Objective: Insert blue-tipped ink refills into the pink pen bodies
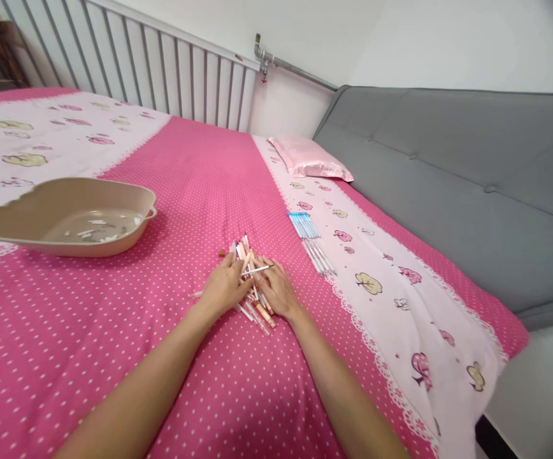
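A loose pile of slim pens and pencils (257, 306), mostly white, pink and peach, lies on the pink dotted bedspread. My left hand (223, 284) is over the left side of the pile, thumb and fingers closed around one end of a thin white pen (257, 270). The pen's dark tip crosses over the fingers of my right hand (277, 288). That hand rests on the pile's right side, fingers stretched out and apart. Beside it, to the right, are a row of blue-topped pens (304, 225) and a row of pale grey-white pens (318, 257).
To the left stands a beige plastic basin (85, 245) with small white pieces inside. A small brown block (222, 253) sits by the pile. Farther off are a pink pillow (309, 158), a grey padded headboard (448, 166) and a white radiator (162, 67).
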Tool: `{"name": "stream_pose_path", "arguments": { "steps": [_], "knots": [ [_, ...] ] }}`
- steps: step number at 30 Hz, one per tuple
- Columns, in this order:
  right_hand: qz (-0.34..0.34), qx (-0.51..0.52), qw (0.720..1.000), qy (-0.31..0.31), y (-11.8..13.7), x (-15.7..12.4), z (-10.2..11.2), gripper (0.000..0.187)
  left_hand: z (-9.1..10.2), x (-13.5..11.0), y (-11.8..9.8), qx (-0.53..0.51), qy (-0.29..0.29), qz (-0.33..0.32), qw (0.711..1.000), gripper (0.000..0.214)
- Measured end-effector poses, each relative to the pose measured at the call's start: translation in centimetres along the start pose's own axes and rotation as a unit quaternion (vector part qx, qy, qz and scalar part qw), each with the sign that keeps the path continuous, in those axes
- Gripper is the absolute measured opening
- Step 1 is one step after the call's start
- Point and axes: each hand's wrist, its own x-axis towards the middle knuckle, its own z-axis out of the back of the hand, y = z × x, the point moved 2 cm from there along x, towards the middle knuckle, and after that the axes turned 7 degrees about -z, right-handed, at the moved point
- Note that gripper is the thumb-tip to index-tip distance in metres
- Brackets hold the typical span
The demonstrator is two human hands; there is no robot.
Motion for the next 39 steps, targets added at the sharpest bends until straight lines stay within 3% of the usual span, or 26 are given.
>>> {"name": "stream_pose_path", "arguments": {
  "steps": [7, 12, 22, 28, 34, 39],
  "knots": [
    [-0.008, 0.131, 0.990, -0.057, -0.5, 0.1, 0.3, 0.037, -0.1, 0.3, 0.0, -0.023, -0.022, -0.039, 0.999, 0.030],
    [-0.050, 0.268, 0.957, -0.099, -1.3, 0.2, 0.4, 0.027, -0.2, 0.3, 0.0, -0.018, -0.021, -0.045, 0.999, 0.029],
    [-0.108, 0.347, 0.924, -0.116, -1.8, 0.3, 0.1, 0.020, -0.1, 0.2, 0.0, -0.015, -0.017, -0.041, 0.999, 0.028],
    [-0.173, 0.408, 0.882, -0.159, -2.6, 0.3, -0.1, 0.030, 0.1, 0.2, -0.1, -0.010, -0.014, -0.015, 1.000, 0.031],
    [-0.220, 0.470, 0.830, -0.204, -3.8, 0.3, -0.3, 0.033, 0.1, 0.1, 0.1, 0.001, -0.017, 0.019, 1.000, 0.020],
    [-0.240, 0.521, 0.791, -0.214, -4.1, 0.4, -0.3, 0.038, 0.2, 0.2, 0.4, -0.001, -0.028, 0.024, 0.999, 0.025]
  ]
}}
